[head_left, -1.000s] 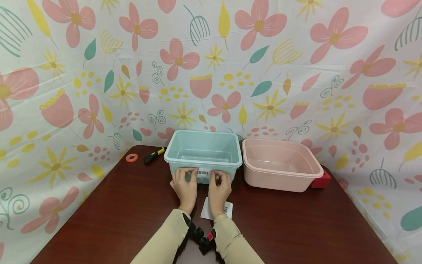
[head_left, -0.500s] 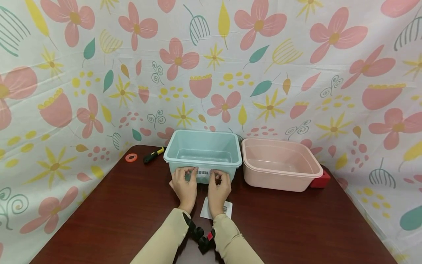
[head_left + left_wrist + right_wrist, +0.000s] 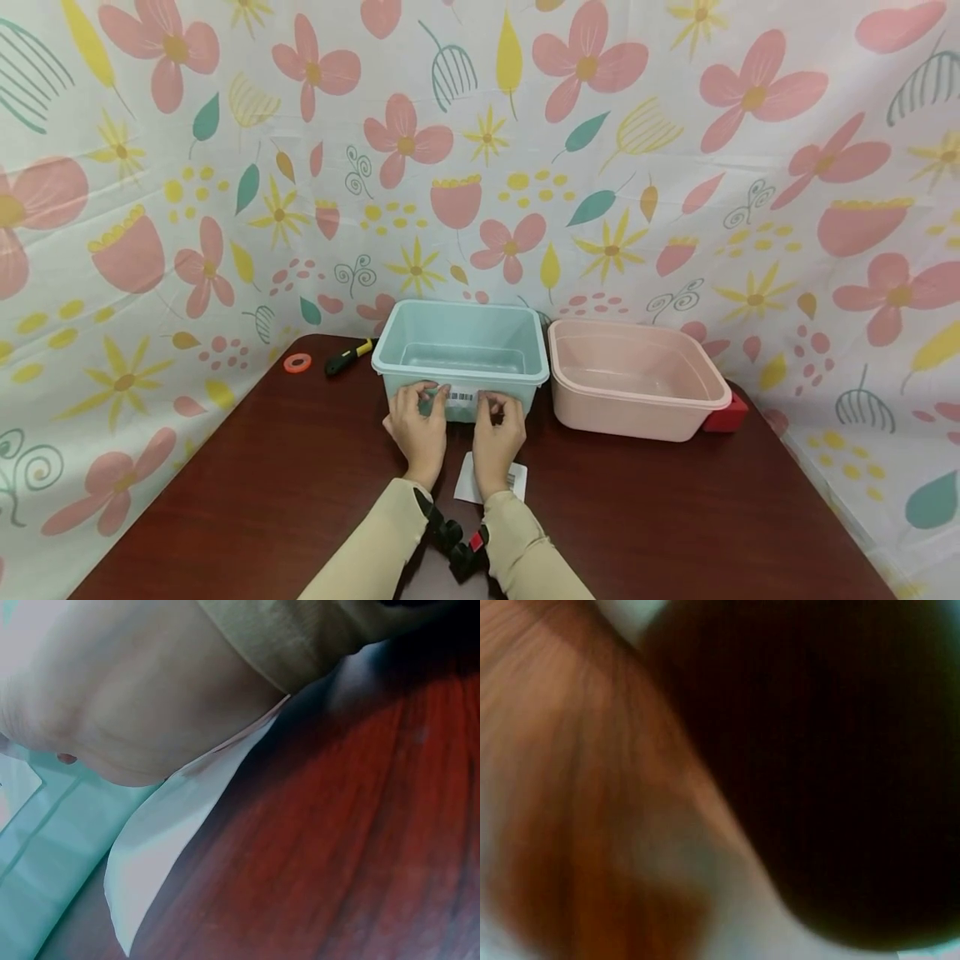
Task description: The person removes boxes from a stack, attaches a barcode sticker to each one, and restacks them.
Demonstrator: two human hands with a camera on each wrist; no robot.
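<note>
A pale teal plastic bin stands on the dark wooden table, with a white barcode label on its near wall. My left hand and right hand press their fingertips on the two ends of that label. On the table under my wrists lies a white backing sheet, also visible as a white sheet in the left wrist view beside the teal bin wall. The right wrist view is a dark blur.
A pink basin stands right of the bin, touching a small red block. An orange tape ring and a black-and-yellow handled tool lie at the back left. A floral cloth covers the walls all round.
The hands stay on the label with barely any shift; the head view has tipped slightly.
</note>
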